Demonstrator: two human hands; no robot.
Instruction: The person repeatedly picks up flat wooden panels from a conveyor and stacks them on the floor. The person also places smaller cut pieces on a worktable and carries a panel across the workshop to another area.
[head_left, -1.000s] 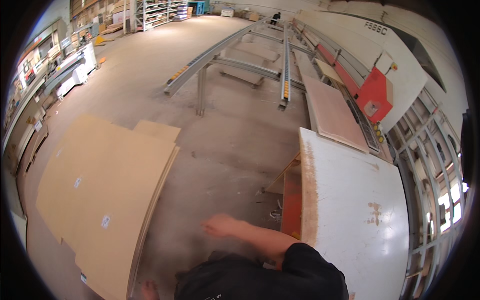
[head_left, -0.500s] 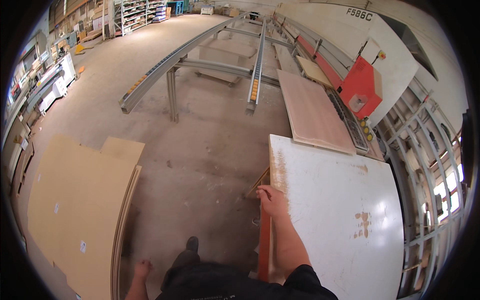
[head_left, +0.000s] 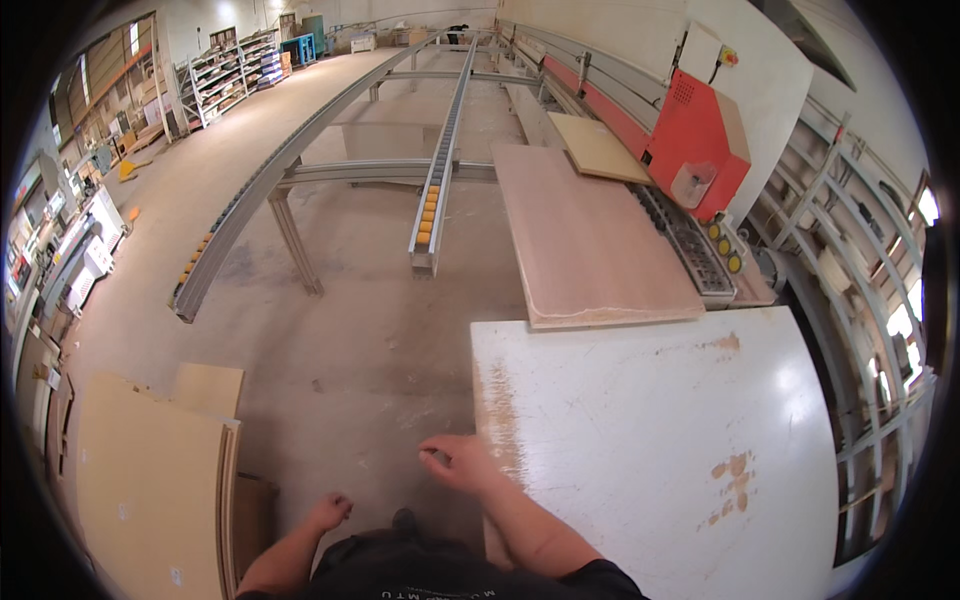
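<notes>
My right hand (head_left: 462, 463) hangs in the air beside the worn left edge of a white tabletop (head_left: 640, 430). Its fingers curl loosely, leaving a gap to the thumb, and nothing shows between them. Low in front of my body is my left hand (head_left: 332, 511), fingers curled in and no object visible in it. To its left stands a stack of tan boards (head_left: 155, 480). A reddish-brown wooden panel (head_left: 595, 235) lies flat just beyond the white tabletop, against the machine bed. Behind that panel rests a smaller tan board (head_left: 598, 147).
A red machine housing (head_left: 695, 145) stands at the right behind the panel. Long metal roller rails (head_left: 435, 215) on legs run into the distance. Metal framing (head_left: 830, 200) lines the far right. At the back left is a loaded shelf rack (head_left: 225, 80). A person (head_left: 457, 34) is far off.
My view has moved forward and tilted up, so the panel and rails appear nearer. My right hand has come off the white table's edge, and my left hand has risen.
</notes>
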